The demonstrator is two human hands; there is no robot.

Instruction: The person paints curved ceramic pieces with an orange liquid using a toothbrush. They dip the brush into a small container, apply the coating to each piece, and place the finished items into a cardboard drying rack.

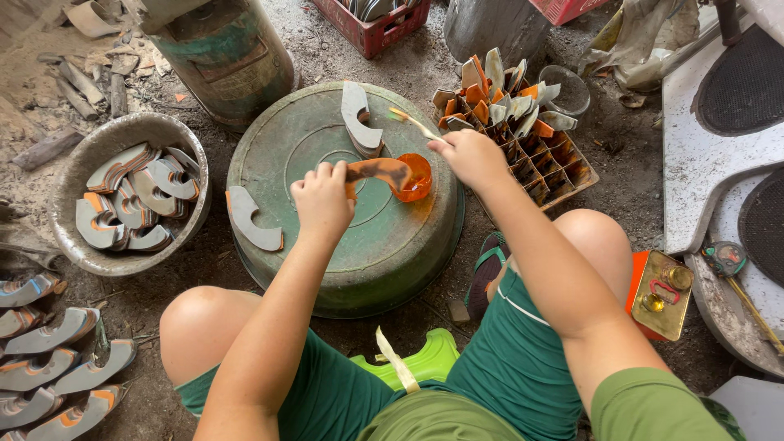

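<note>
A rough, earth-floored workshop for handwork: bare dirt floor (147, 314) strewn with debris, an upturned green basin (384, 261) serving as the workbench, a metal bowl (73, 175) full of curved grey-and-orange pieces, more laid in rows on the ground (57, 367), a divided rack (555, 167) of painted pieces, and a battered drum (229, 57) and crate (376, 28) nearby

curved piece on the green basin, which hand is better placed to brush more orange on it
Right hand: it likely suits, already holding the brush above the curved piece, while the left hand pins that piece down.

Upturned green basin (384, 253) w/ grey curved pieces (251, 219), orange cup (415, 175).
</note>
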